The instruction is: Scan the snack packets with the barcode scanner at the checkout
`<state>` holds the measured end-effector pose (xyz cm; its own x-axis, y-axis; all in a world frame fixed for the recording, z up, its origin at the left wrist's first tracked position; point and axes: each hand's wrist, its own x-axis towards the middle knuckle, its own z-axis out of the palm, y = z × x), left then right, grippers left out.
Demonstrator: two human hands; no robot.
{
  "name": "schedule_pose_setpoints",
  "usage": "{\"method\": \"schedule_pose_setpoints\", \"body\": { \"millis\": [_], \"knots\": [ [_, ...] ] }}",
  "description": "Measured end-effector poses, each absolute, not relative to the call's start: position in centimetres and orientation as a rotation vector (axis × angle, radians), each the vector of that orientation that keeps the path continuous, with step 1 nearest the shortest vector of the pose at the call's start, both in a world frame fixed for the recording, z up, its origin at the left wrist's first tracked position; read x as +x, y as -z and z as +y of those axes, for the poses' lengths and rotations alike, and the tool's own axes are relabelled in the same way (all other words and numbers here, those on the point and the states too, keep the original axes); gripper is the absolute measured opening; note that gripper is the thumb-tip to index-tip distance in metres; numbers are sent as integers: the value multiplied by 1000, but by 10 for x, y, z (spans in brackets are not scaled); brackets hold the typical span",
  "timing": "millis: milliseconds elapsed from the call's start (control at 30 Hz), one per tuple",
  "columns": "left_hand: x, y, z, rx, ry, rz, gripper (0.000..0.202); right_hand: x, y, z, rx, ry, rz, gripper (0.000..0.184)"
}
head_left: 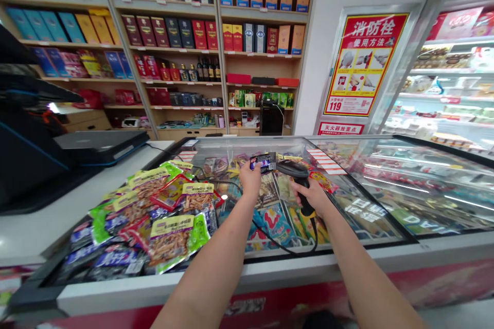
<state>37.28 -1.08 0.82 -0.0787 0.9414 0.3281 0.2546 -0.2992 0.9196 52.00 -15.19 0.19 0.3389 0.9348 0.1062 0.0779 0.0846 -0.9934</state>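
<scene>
Our forearms (218,252) cross the near edge of the freezer (285,267); above its glass (229,216) our left hand (250,179) pinches a packet (264,162), our right hand (315,196) grips a scanner (293,168). Bags (172,236) heap by the near left corner.

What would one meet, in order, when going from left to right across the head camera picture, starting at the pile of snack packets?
Pile of snack packets → small dark snack packet → barcode scanner → fire hydrant instruction poster → refrigerated display case.
</scene>
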Motion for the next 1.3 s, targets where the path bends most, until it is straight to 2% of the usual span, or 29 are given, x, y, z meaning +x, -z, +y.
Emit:
{"method": "schedule_pose_setpoints", "body": {
  "millis": [267,567,800,900,1067,1300],
  "knots": [
    [279,-30,-12,1716,-1459,1555,24,470,-14,-126,-1128,-1016,-1237,38],
    [185,-41,-17,1761,-1300,2084,37,378,-18,-82,-950,-1221,-1409,37],
    [175,-49,5,2003,-858,2286,36,365,-7,-68,-976,-1218,-1392,35],
    [174,-43,9,2116,-868,2315,46,366,-3,-64,-1006,-1210,-1369,37],
    [184,-41,5,2268,-821,2247,34,368,-5,-64,-1022,-1212,-1329,39],
    [231,-45,-1,2406,-842,2080,31,402,-18,-81,-1035,-1100,-1289,40]
  ]
}}
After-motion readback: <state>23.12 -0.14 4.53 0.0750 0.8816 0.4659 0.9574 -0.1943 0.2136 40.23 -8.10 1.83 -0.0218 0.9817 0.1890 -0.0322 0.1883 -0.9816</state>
